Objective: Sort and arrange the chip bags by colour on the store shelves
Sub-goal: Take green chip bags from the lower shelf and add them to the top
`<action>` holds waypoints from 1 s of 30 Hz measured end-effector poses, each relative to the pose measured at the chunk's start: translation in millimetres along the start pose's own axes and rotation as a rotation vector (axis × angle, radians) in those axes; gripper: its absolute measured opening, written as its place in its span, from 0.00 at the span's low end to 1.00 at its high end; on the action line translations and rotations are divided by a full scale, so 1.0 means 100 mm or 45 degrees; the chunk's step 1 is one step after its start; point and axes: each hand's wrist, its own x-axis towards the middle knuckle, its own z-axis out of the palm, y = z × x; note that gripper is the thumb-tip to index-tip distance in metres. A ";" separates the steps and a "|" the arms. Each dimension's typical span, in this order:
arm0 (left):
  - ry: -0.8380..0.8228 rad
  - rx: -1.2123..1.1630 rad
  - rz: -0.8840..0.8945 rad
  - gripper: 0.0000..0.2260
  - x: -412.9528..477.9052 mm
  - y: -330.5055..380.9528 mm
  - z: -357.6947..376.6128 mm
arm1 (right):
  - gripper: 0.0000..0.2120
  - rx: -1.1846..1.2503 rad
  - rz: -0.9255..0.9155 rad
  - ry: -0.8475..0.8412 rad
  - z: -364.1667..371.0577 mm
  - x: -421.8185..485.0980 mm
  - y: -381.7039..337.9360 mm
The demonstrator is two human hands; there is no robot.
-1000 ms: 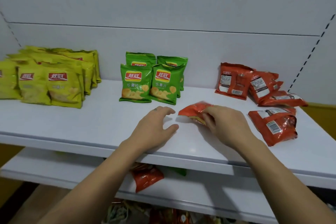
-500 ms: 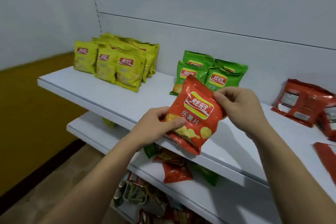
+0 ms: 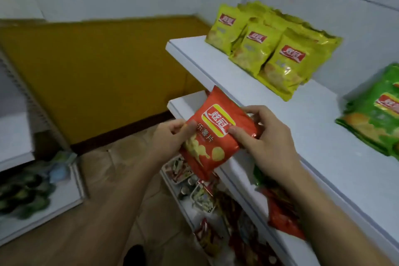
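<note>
Here 2 hands point(image 3: 218, 138) grip red bag point(image 3: 216, 134).

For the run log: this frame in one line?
object: red chip bag, logo visible | left grip: holds bag | right grip: holds bag | upper shelf: yellow bags, green bags

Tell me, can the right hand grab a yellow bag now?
Probably not yet: the right hand and left hand both grip the red bag. The way across the shelf to the yellow bags looks open.
</note>
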 end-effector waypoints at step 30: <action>-0.192 0.619 0.447 0.24 2.87 -2.13 -0.16 | 0.04 0.009 0.369 0.636 1.80 2.48 1.91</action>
